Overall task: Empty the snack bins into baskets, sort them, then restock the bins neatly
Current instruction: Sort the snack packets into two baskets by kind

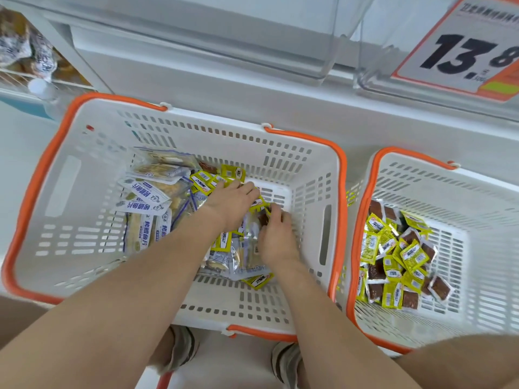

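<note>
Store-shelf foreground, mixed basket (pixel 70 209): left grip (pixel 234 202) lies flat on yellow packets (pixel 202 182), right grip (pixel 276 237) pinches one; best lifted singly.

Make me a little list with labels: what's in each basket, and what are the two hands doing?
big basket: blue-white packets and yellow packets, mixed
second basket: only yellow-and-brown packets
left hand: on the yellow packets, grip unclear
right hand: fingers curled on a small packet
price sign: 13.8
</note>
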The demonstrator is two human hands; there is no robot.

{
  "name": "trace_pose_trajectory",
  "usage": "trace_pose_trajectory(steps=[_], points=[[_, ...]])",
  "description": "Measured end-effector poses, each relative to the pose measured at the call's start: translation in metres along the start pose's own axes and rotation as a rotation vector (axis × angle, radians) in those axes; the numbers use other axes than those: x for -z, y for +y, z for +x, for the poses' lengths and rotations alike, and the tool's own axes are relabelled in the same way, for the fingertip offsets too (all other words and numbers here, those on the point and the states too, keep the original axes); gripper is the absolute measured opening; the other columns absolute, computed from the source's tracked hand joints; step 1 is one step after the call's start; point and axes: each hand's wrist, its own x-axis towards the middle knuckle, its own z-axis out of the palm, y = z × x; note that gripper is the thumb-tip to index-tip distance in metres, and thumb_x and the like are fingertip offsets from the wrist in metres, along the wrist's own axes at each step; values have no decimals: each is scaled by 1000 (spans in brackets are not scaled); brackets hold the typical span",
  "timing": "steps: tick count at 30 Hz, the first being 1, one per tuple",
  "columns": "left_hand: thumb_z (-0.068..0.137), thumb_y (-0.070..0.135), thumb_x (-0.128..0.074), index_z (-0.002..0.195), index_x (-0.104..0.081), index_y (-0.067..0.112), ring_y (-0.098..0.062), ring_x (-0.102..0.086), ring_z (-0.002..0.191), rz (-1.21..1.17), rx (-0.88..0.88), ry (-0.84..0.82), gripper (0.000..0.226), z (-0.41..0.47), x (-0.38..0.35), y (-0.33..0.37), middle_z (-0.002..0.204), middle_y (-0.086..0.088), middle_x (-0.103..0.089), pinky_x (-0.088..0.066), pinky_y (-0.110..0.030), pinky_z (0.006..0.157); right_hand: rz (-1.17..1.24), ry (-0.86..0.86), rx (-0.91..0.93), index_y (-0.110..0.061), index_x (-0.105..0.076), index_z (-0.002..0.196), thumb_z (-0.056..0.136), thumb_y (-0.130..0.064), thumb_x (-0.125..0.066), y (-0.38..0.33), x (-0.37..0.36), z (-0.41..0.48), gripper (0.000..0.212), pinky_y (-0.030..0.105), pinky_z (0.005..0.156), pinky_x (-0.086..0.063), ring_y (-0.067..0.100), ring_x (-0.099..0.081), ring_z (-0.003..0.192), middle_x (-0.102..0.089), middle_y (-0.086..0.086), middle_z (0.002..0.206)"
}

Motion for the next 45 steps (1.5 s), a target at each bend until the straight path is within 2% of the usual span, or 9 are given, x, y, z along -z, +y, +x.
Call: trace_pose_trajectory(steps=[7, 13, 18, 29, 31, 34, 40, 43, 45], points=[[95, 18, -69, 158, -28, 34, -30, -36, 142, 59, 28, 51, 77, -14, -10, 0, 163, 1, -30, -40, -57, 104, -3, -108, -20, -22, -23, 159, 102, -17, -63, 5, -4, 17, 70, 48, 100, -48, 39, -50, 129, -26, 15, 156], [100, 24, -62, 144, -43, 27, -36, -46, 130, 43, 175, 53, 48, -16, -5, -1, 144, -8, -46, -46, -43, 64, -305, -145, 37, -14, -37, 142, 89, 12, -57, -4, 8, 24, 63, 53, 86, -58, 42, -64, 107, -49, 19, 127], [104, 32, -55, 132, -51, 24, -33, -46, 119, -197, 266, 280, 30, -31, -10, -4, 131, -10, -45, -51, -42, 66, -417, -128, 110, -12, -36, 139, 84, 18, -55, -10, 10, 16, 66, 53, 78, -59, 43, -65, 103, -52, 19, 121], [97, 39, -62, 101, -64, 21, -12, -42, 94, -1063, 670, 794, 18, -68, 18, 22, 102, -8, -60, -32, -33, 73, 478, 326, 2, -16, -54, 129, 93, -17, -66, -37, 64, -21, 37, 28, 54, -44, 15, -65, 66, -66, -4, 86], [92, 45, -60, 87, -62, 22, -32, -54, 90, -1212, 629, 811, 24, -71, 33, 32, 79, -7, -59, -46, -43, 73, 534, 364, 56, -16, -61, 127, 93, -19, -65, -42, 84, -33, 34, 29, 59, -50, 13, -68, 69, -71, -6, 89], [85, 52, -63, 85, -63, 29, -34, -62, 83, -1421, 555, 775, 23, -78, 60, 57, 77, -4, -61, -59, -60, 73, 541, 462, 125, -16, -71, 122, 92, -19, -67, -39, 121, -55, 30, 28, 70, -51, 16, -69, 77, -75, -5, 93], [86, 28, -69, 68, -49, 28, -28, -52, 75, -1237, 265, 858, 27, -93, 122, 132, 66, 8, -47, -53, -51, 72, 529, 738, -45, -12, -74, 110, 94, -21, -67, 13, 195, -103, 19, 34, 68, -43, 31, -66, 77, -71, 4, 78], [84, 18, -75, 79, -58, 25, -16, -50, 95, -1081, 124, 868, 19, -100, 146, 183, 85, 3, -58, -45, -33, 87, 548, 681, -244, -7, -73, 115, 95, -27, -61, 52, 219, -115, 30, 35, 75, -47, 36, -67, 88, -66, 1, 74], [80, 24, -82, 118, -64, 28, -10, -47, 117, -1075, -4, 650, 43, -101, 155, 209, 120, -3, -52, -40, -20, 103, 561, 535, -270, -10, -77, 100, 90, -38, -52, 71, 227, -121, 39, 34, 76, -49, 34, -67, 89, -68, 5, 76]])
